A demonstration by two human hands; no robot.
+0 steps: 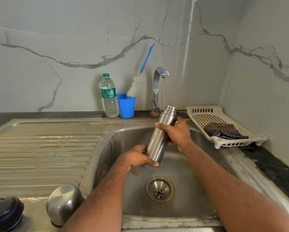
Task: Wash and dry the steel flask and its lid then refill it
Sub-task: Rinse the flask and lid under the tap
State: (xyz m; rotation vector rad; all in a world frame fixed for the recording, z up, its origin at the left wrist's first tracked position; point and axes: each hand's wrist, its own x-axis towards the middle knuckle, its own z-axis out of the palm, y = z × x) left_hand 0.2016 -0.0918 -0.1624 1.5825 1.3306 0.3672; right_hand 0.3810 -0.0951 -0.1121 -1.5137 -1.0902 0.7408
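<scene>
The steel flask (158,139) is held tilted over the sink basin (187,178), its open threaded mouth up near the tap (158,84). My right hand (177,133) grips its upper body; my left hand (137,159) holds its base. A thin stream of water runs from the tap just left of the flask's mouth. The steel lid (64,204) sits on the draining board at the lower left. A dark inner cap (5,213) lies beside it.
A plastic water bottle (109,97) and a blue cup (126,106) with a bottle brush (137,86) stand behind the sink. A white rack (205,114) with a checked cloth (224,130) sits on the right. The ribbed draining board (40,153) is wet.
</scene>
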